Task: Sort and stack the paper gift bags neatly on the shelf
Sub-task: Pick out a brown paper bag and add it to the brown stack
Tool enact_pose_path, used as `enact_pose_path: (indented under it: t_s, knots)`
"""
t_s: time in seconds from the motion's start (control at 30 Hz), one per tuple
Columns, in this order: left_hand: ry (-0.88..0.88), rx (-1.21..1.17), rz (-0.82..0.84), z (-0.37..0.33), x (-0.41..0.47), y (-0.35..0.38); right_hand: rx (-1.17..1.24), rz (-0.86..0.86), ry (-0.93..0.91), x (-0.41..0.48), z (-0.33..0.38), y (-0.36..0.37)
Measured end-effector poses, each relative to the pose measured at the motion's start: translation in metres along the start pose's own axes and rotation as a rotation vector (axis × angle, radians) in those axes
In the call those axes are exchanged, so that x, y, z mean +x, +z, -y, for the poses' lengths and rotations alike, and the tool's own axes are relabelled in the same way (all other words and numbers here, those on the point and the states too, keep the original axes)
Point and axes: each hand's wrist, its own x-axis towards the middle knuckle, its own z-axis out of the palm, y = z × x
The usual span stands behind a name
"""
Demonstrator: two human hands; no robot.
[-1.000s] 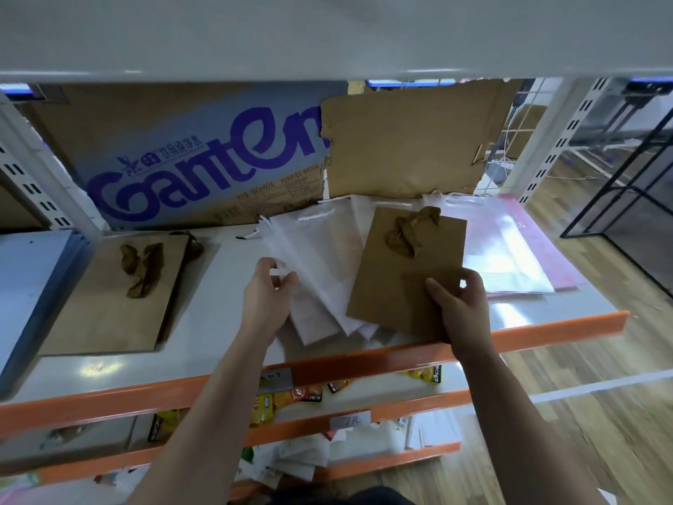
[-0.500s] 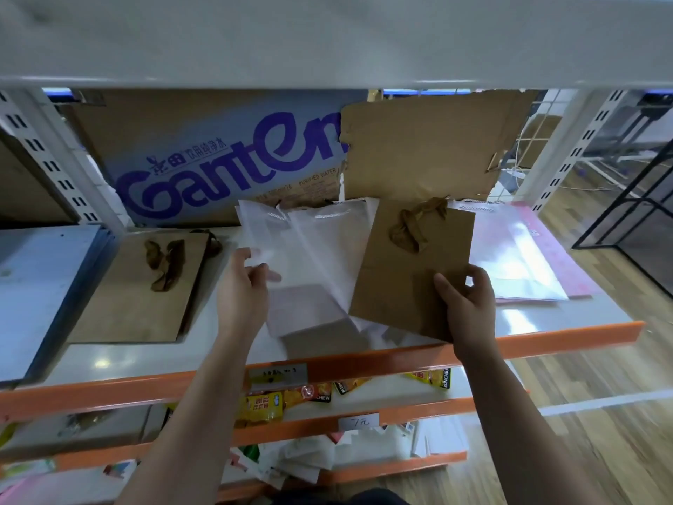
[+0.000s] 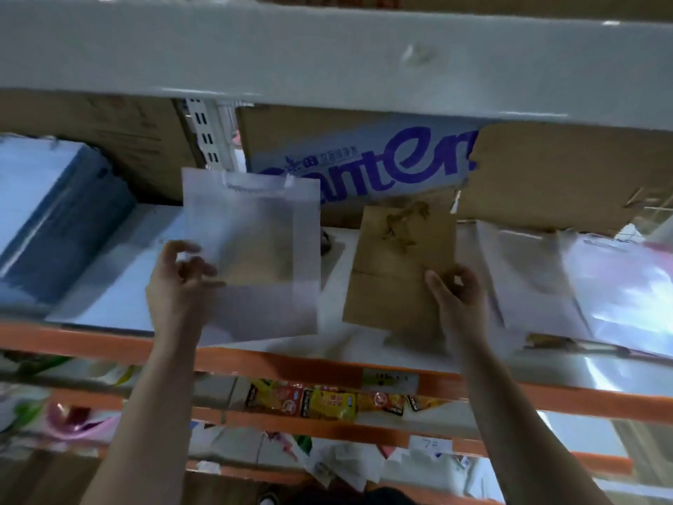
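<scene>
My left hand [image 3: 178, 286] holds a white translucent gift bag [image 3: 255, 249] by its left edge, lifted off the shelf [image 3: 109, 304]. A brown bag lying on the shelf shows dimly through it. My right hand [image 3: 457, 297] pinches the lower right corner of a brown paper bag [image 3: 397, 271] with a brown ribbon handle, held up over the shelf. More white bags [image 3: 524, 271] and clear pink-tinted ones [image 3: 619, 286] lie at the right. The frame is blurred by motion.
A blue and white stack [image 3: 54, 220] sits at the left of the shelf. Cardboard boxes [image 3: 364, 165] line the back. The upper shelf board [image 3: 327, 56] hangs low overhead. An orange front rail [image 3: 291, 366] edges the shelf; packets lie on the shelf below.
My left hand has lifted one white bag free of the pile and carried it leftward. My right hand has raised the brown bag. The view has swung to the left.
</scene>
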Motion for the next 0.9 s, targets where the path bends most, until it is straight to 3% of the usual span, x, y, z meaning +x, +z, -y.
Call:
enact_pose_path:
  t_s: [0.1, 0.3, 0.4, 0.63, 0.9]
  knots:
    - [0.001, 0.084, -0.118, 0.018, 0.021, -0.034, -0.051, 0.067, 0.011, -0.001, 0.002, 0.043]
    - [-0.056, 0.006, -0.145, 0.045, 0.055, -0.083, -0.01, 0.29, 0.208, -0.01, 0.008, 0.129]
    - [-0.064, -0.001, -0.14, 0.056, 0.065, -0.099, -0.055, 0.363, 0.218, -0.018, 0.011, 0.163]
    - [-0.068, -0.005, -0.077, 0.07, 0.083, -0.11, -0.363, 0.317, 0.136, -0.019, 0.005, 0.197]
    - [-0.047, 0.027, -0.062, 0.079, 0.087, -0.108, -0.645, 0.243, -0.091, -0.023, 0.003, 0.217]
